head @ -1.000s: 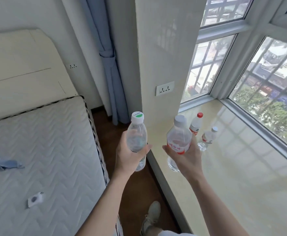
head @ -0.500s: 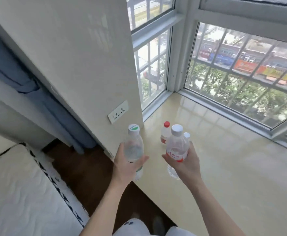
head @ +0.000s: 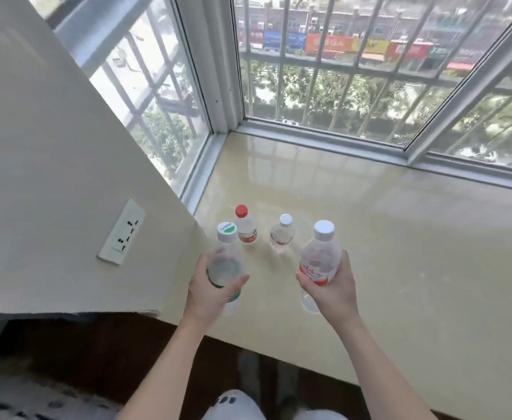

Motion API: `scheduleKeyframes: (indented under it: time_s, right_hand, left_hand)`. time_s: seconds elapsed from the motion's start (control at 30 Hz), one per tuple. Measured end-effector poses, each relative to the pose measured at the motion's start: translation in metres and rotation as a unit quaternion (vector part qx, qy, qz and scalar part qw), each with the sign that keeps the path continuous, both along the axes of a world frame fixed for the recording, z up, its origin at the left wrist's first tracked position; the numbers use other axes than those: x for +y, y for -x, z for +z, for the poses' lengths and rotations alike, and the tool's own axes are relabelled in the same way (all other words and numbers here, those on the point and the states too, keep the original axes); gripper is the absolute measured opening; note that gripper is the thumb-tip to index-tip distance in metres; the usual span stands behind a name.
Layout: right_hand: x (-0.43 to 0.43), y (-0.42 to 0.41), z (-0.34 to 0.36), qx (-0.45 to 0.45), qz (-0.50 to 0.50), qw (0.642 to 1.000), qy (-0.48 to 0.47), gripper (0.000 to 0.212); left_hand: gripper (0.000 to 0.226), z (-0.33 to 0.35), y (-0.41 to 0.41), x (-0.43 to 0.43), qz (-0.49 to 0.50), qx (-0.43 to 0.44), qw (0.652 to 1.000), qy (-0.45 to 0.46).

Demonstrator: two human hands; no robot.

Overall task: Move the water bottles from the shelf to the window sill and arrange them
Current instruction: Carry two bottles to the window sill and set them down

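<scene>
Over the sill [head: 400, 237], near its left end, the left hand [head: 210, 291] grasps a green-cap bottle [head: 226, 259] and the right hand [head: 332, 287] a white-cap bottle [head: 321, 256], both upright. Just beyond, a red-cap bottle [head: 245, 225] and a small bottle [head: 282, 233] stand apart.

On the sill [head: 400, 244], left bottle [head: 245, 227] stands beside right bottle [head: 282, 234].

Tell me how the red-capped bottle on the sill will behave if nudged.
The small red-capped clear plastic bottle stands upright, tall and narrow, on the glossy beige window sill, so it would likely tip or slide easily. Its fill is unclear; if empty, probably light. Thin plastic should dent, not shatter.
</scene>
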State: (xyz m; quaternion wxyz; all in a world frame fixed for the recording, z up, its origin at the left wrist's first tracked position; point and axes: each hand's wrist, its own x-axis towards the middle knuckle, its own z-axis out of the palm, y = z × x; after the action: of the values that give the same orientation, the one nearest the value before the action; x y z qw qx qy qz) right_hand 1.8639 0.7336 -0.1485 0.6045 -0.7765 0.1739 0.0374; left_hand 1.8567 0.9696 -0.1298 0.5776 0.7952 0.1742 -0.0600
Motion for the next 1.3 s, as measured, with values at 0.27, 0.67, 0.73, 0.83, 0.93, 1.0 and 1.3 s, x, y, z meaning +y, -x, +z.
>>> scheduleKeyframes:
  time_s: [0.27,0.67,0.73,0.83,0.93,1.0,1.3]
  right_hand:
    - [0.026,-0.015,-0.084,0.019,-0.017,1.000,-0.005,0.055]
    - [0.069,-0.036,-0.185,-0.004,-0.084,0.996,0.018,0.056]
    - [0.072,-0.040,-0.193,-0.013,-0.093,0.995,0.026,0.057]
    - [0.074,-0.045,-0.205,-0.025,-0.106,0.994,0.026,0.060]
    - [0.076,-0.046,-0.213,-0.031,-0.112,0.993,0.022,0.064]
    - [0.077,-0.046,-0.214,-0.036,-0.116,0.992,0.027,0.066]
    - [0.078,-0.035,-0.218,0.004,-0.077,0.996,0.055,0.068]
  left_hand:
    - [0.061,-0.081,-0.036,0.029,-0.049,0.038,0.998,-0.015]
    - [0.062,-0.177,-0.079,0.039,-0.063,0.008,0.998,-0.020]
    - [0.066,-0.183,-0.084,0.036,-0.077,-0.006,0.997,-0.017]
    - [0.069,-0.193,-0.090,0.033,-0.096,-0.026,0.995,-0.018]
    - [0.067,-0.204,-0.095,0.034,-0.110,-0.033,0.993,-0.020]
    - [0.065,-0.208,-0.096,0.036,-0.109,-0.033,0.993,-0.024]
    - [0.063,-0.214,-0.095,0.040,-0.131,-0.029,0.990,-0.045]
